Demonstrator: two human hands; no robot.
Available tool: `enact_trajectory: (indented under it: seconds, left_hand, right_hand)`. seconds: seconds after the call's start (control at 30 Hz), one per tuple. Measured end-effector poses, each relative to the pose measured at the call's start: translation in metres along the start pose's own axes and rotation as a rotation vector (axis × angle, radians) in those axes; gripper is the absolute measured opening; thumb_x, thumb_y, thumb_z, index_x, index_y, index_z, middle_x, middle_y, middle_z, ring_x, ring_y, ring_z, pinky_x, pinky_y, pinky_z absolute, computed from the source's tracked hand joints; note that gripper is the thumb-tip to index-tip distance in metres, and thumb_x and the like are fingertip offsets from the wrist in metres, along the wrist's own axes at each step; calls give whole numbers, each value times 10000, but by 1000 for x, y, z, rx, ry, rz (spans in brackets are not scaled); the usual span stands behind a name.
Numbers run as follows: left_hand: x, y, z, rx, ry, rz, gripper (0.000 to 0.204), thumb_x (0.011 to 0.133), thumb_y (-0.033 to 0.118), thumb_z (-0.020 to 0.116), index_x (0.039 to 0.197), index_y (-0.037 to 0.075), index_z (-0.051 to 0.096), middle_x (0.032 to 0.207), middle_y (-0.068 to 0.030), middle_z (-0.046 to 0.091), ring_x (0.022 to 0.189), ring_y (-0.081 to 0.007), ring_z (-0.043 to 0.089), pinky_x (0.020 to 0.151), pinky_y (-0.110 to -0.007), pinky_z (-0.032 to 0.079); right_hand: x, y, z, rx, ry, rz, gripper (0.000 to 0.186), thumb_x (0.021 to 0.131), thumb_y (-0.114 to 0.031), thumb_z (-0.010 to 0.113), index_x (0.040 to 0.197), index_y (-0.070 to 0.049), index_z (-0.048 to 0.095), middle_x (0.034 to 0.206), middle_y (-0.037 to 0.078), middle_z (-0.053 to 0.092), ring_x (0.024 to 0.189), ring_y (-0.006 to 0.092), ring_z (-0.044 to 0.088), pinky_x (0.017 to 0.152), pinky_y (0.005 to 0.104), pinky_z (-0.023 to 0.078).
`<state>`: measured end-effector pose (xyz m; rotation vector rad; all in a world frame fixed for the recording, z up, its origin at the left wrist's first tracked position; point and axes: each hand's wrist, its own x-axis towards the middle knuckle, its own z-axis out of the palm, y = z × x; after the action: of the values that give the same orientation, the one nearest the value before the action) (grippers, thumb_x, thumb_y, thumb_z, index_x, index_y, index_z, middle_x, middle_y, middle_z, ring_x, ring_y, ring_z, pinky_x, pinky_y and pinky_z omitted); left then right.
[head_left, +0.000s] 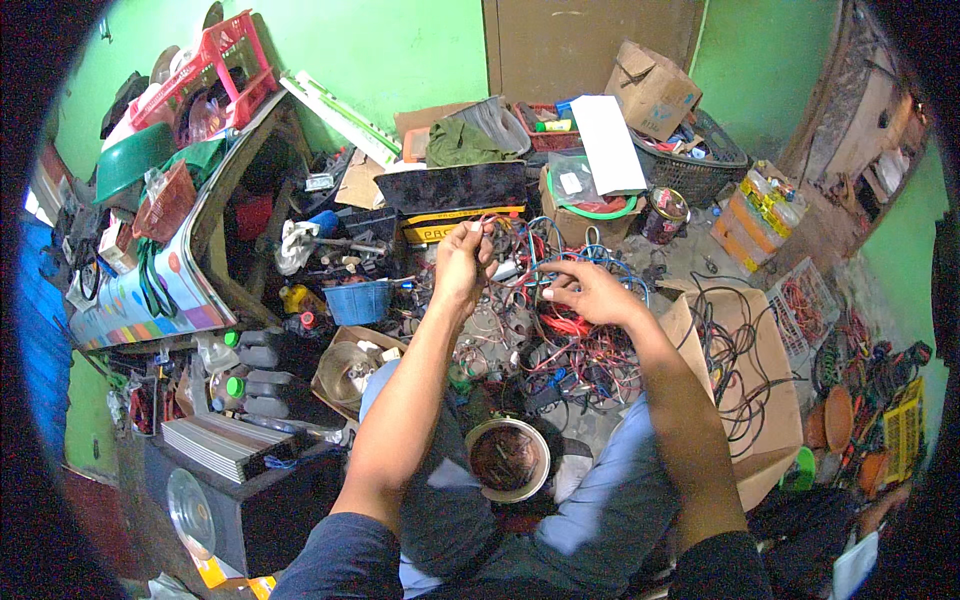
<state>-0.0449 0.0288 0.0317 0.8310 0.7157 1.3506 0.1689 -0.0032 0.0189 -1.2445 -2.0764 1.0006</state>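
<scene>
My left hand (466, 262) is raised over a tangle of wires (585, 350), its fingers closed in a pinch. A thin reddish wire (492, 219) shows at its fingertips. To the right, my right hand (595, 293) hovers above the same tangle, index finger stretched out and thumb apart from it; I see nothing held there. Blue cables (545, 238) lie just beyond it, and a bright red bundle of wire (565, 322) sits beneath. Between my legs stands a round tub (541, 478) with brownish, copper-coloured strands (503, 458) inside.
An open cardboard box (775, 440) with black cables is at the right. A blue basket (358, 302) stands left of the tangle. Farther back are a black and yellow box (455, 190) and a tin can (665, 215). A dark cabinet (290, 500) stands at the lower left.
</scene>
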Motion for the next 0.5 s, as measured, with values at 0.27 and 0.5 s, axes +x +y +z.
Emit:
enact_trajectory:
  seconds: [0.27,0.5]
  left_hand:
    - [-5,8,-3,8,-32,-2,168,946,203,461,904,45,499,558,31,374,476,-70,335,422,-220,280]
    - [-3,21,-17,-54,31,74,163,945,185,455,911,32,500,573,24,370,494,-77,334,433,-228,292]
  right_hand:
    - [-7,1,-7,-107,67,7,190,852,-183,610,859,3,651,603,54,583,544,113,545,545,280,445]
    - [-44,57,-79,-84,450,236,188,851,-161,609,866,18,667,570,28,564,536,84,511,511,264,411]
